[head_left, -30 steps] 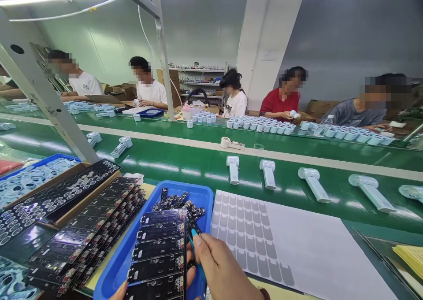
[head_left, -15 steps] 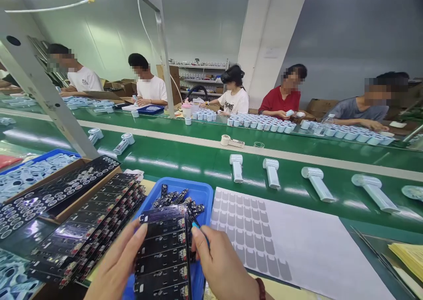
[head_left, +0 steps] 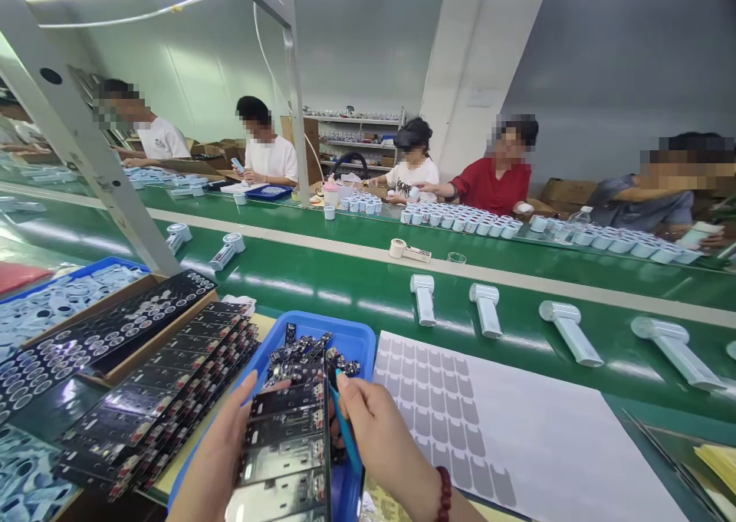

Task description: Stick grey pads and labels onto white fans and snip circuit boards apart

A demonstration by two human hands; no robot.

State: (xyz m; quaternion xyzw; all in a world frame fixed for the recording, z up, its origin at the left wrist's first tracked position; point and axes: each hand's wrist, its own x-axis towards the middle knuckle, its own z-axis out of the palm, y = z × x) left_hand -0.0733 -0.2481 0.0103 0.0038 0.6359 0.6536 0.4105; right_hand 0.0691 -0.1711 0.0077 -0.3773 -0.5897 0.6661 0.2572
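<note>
My left hand (head_left: 215, 453) grips the left side of a black circuit board panel (head_left: 287, 449), which is divided into strips with small parts along the right edge. Closed around a blue-handled tool (head_left: 346, 430) is my right hand (head_left: 382, 438). The tool's dark tip is at the panel's upper right edge; its exact kind is unclear. Beneath both hands lies a blue tray (head_left: 345, 324) with many small separated circuit boards (head_left: 299, 351) in it.
Stacked board panels (head_left: 166, 376) lie left of the tray. On the right, a white sheet (head_left: 534, 422) carries grey stickers, with tweezers (head_left: 661, 445) beyond. Pale blue handheld housings (head_left: 569, 334) lie on the green conveyor (head_left: 322, 277). A metal post (head_left: 109, 162) slants up at left. Co-workers sit opposite.
The panel has tilted and its lower strips now catch the light. My right hand has turned, showing more of the blue handle. Across the belt, a red-sleeved arm has reached out leftward.
</note>
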